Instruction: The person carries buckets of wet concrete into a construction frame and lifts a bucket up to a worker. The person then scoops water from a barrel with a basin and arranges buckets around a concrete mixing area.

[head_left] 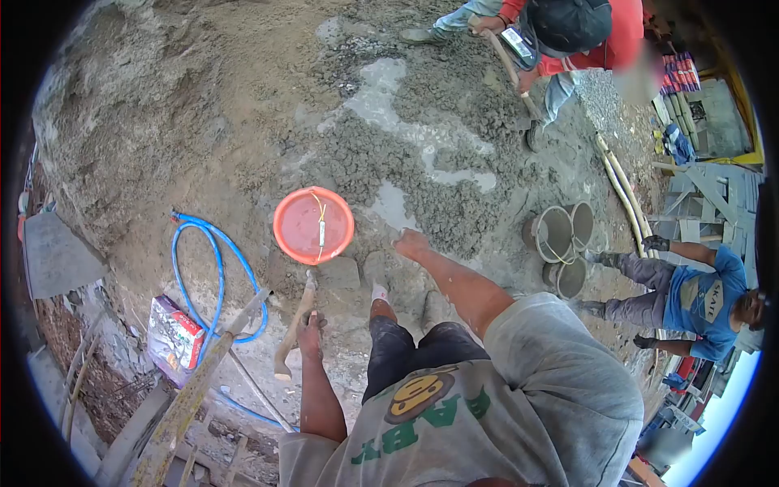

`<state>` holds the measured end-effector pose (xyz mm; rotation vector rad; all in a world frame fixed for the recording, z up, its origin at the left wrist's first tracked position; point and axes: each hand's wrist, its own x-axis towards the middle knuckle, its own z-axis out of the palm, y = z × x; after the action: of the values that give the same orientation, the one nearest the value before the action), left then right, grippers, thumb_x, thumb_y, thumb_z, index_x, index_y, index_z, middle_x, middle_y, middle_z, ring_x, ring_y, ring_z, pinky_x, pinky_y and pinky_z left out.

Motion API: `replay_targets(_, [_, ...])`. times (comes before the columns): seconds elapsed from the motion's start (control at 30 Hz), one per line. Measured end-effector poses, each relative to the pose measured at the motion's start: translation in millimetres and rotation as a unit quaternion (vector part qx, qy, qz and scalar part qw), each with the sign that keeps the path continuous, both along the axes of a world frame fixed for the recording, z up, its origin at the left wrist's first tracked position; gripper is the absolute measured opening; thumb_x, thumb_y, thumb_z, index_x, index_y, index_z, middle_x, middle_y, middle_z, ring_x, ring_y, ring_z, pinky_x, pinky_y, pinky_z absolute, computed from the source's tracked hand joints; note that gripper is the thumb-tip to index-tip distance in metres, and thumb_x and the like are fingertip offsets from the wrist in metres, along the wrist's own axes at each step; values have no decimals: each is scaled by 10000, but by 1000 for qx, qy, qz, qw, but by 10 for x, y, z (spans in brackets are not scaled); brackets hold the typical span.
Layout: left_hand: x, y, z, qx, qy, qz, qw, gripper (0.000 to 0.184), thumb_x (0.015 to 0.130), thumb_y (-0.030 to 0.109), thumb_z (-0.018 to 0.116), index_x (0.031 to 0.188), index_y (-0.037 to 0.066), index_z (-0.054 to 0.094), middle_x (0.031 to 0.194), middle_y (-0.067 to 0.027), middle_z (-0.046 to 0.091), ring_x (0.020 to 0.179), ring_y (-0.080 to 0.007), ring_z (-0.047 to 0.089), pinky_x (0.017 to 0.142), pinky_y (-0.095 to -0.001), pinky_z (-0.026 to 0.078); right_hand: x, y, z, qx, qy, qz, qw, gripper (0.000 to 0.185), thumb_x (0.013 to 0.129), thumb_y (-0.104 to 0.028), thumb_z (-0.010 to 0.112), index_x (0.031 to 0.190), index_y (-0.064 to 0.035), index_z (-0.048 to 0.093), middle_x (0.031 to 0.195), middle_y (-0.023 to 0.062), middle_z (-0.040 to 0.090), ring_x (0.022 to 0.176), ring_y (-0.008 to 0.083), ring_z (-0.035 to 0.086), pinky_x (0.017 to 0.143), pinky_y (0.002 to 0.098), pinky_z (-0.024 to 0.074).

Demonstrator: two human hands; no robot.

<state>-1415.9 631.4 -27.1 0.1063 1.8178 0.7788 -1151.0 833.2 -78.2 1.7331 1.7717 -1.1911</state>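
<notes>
Centre, a single bucket (278, 233), liquid within; on its near side, a tool handle (286, 358) slanting toward the wearer, the left hand (311, 336) just to the handle's right; left of the handle, a looped hose (220, 276) on the ground, a sack (174, 337) beside it; beyond the hose, a mound (138, 122); beyond and right of the single bucket, mortar mix (454, 109), the right hand (412, 245) at its near edge; farther right, three clustered buckets (531, 234), then poles (626, 183) and one person (686, 304); at the mix's far right, another person (626, 32).
</notes>
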Motion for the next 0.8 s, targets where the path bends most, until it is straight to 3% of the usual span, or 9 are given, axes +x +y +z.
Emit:
replay_targets(0.13, [152, -127, -2, 14, 34, -45, 998, 213, 824, 217, 501, 937, 39, 534, 733, -32, 570, 586, -116, 546, 458, -219, 353, 777, -464, 662, 30, -6, -127, 991, 422, 741, -310, 447, 986, 20, 543, 1040, 225, 524, 1016, 327, 489, 867, 378, 392])
replay_targets(0.2, [314, -242, 47, 28, 50, -64, 996, 212, 822, 217, 505, 934, 40, 534, 725, -33, 571, 571, -115, 545, 453, -218, 355, 1360, -840, -35, 42, -28, -50, 997, 434, 735, -309, 450, 995, 29, 531, 1014, 227, 536, 1001, 333, 499, 856, 383, 400])
replay_targets(0.27, [490, -354, 79, 50, 53, -87, 994, 213, 819, 215, 507, 936, 39, 535, 724, -37, 574, 566, -113, 546, 457, -219, 361, 1761, -1201, 231, 108, -18, -160, 981, 393, 750, -293, 434, 971, 9, 552, 1001, 227, 540, 976, 337, 511, 840, 389, 411])
replay_targets(0.33, [832, -371, 333, 37, 79, -113, 990, 213, 817, 210, 509, 923, 30, 547, 731, -47, 580, 585, -117, 561, 490, -233, 390, 2002, -1425, 1206, 93, -45, -75, 992, 350, 765, -271, 420, 948, -11, 566, 970, 225, 551, 953, 339, 518, 823, 389, 421])
replay_targets(0.4, [1108, -530, 424, 46, 100, -141, 984, 242, 808, 228, 519, 915, 14, 558, 743, -69, 588, 610, -134, 577, 528, -251, 415, 2494, -1786, 1011, 13, -34, -179, 983, 520, 753, -392, 475, 1012, 59, 506, 1107, 278, 454, 1053, 365, 443, 879, 386, 372])
replay_targets(0.47, [1276, -731, 237, 79, 115, -168, 976, 302, 792, 267, 537, 912, -9, 568, 759, -103, 598, 640, -163, 595, 572, -272, 438, 2912, -2232, 1023, 49, -37, -107, 992, 498, 735, -390, 489, 960, 51, 540, 1050, 274, 496, 1005, 370, 481, 839, 390, 402])
replay_targets(0.57, [1287, -1026, -126, -2, 426, -364, 828, 392, 760, 331, 558, 900, -34, 574, 774, -149, 599, 646, -200, 603, 609, -294, 447, 3672, -3119, 268, 62, -110, -190, 974, 423, 737, -342, 477, 896, 37, 577, 923, 243, 564, 912, 366, 537, 789, 394, 435])
replay_targets(0.67, [891, -1349, -921, -3, 288, -263, 921, 460, 734, 397, 557, 868, -42, 588, 792, -190, 603, 701, -262, 605, 649, -339, 447, 4144, -3701, 245, -4, -133, -156, 979, 293, 747, -242, 470, 851, -7, 611, 927, 205, 581, 886, 308, 570, 778, 376, 451])
replay_targets(0.8, [910, -1245, -372, -30, 208, -204, 956, 401, 738, 384, 557, 783, -10, 619, 756, -162, 612, 712, -245, 605, 649, -355, 449, 4132, -3730, 887, -31, -152, -233, 960, 267, 735, -232, 501, 814, -8, 621, 915, 191, 593, 848, 283, 592, 745, 357, 467])
